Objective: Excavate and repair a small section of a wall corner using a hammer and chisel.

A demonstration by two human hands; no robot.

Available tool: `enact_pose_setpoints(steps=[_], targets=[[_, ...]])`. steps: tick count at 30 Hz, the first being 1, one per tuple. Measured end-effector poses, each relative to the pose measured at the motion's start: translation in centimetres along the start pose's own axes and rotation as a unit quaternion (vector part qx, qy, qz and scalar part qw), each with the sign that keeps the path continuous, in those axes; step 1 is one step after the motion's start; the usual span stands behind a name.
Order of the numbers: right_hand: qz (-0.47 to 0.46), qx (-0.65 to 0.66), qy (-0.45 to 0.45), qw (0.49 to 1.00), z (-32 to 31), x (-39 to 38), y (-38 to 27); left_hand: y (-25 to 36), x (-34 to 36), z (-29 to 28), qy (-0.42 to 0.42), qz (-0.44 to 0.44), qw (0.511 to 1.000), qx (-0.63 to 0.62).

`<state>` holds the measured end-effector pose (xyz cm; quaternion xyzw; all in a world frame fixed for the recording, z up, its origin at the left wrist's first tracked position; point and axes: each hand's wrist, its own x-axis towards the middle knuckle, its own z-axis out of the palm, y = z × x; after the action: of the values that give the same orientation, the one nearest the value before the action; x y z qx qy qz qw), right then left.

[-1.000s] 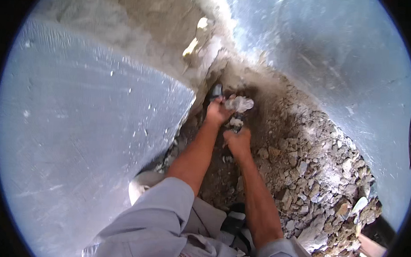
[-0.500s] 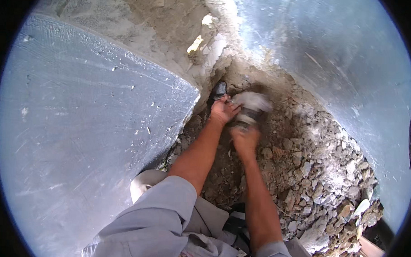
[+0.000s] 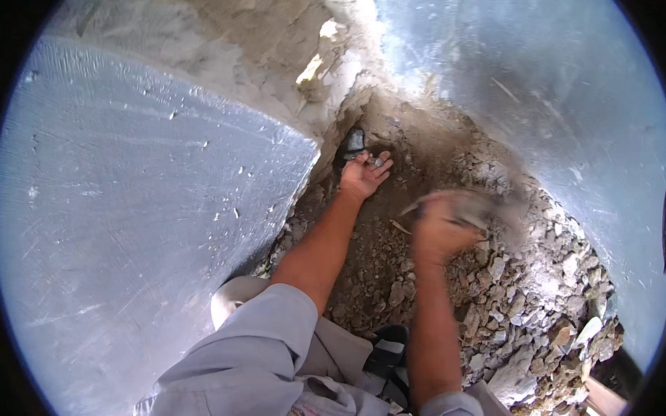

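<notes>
My left hand [image 3: 362,178] reaches into the hollow at the wall corner, palm partly up and fingers curled. A small grey rounded end [image 3: 378,162] shows between its fingers; the rest of that piece is hidden. Just beyond the fingertips sits a dark object with a grey face [image 3: 355,140], set against the earth. My right hand [image 3: 441,230] is closed round a greyish thing [image 3: 471,208], too smeared by motion to name. It is apart from my left hand, to its right and nearer to me, above the rubble.
Smooth grey-blue wall faces stand at the left [image 3: 150,201] and right [image 3: 572,92]. Rough bare earth and plaster [image 3: 243,51] lie beyond the left one. Broken rubble [image 3: 505,317] slopes along the right wall. My dark footwear [image 3: 387,349] shows below my forearms.
My right hand has swung away from my left hand, to the right and slightly toward me, with the greyish thing in it. My left hand stays in place, its fingers now more plainly seen.
</notes>
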<state>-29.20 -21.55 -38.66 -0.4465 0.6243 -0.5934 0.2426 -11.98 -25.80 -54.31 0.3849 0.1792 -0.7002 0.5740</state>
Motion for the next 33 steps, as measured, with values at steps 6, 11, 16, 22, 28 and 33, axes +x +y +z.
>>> enact_pose_setpoints(steps=[6, 11, 16, 22, 28, 33], targets=[[0.185, -0.109, -0.418, 0.883, -0.4, -2.4, 3.1, 1.9, 0.3, -2.5, 0.051, 0.013, 0.998, 0.028], [0.034, -0.174, -0.383, 0.907, 0.0, 0.8, 2.8, 1.4, -0.5, -0.7, 0.071, 0.005, 0.997, 0.041], [0.382, 0.028, -0.41, 0.828, 2.1, 1.7, 2.3, 2.0, -0.3, -1.5, 0.083, -0.002, 0.996, 0.038], [0.218, -0.012, -0.348, 0.912, 0.9, 1.2, 1.5, 1.9, -0.4, -1.9, 0.062, 0.005, 0.995, 0.072], [0.308, -0.049, -0.446, 0.839, 1.8, 1.0, 3.7, 2.3, 0.0, -3.1, 0.07, -0.002, 0.995, 0.064], [0.123, -0.036, -0.353, 0.927, -0.5, 1.7, 0.1, 2.0, -0.7, -2.1, 0.103, -0.002, 0.99, 0.093]])
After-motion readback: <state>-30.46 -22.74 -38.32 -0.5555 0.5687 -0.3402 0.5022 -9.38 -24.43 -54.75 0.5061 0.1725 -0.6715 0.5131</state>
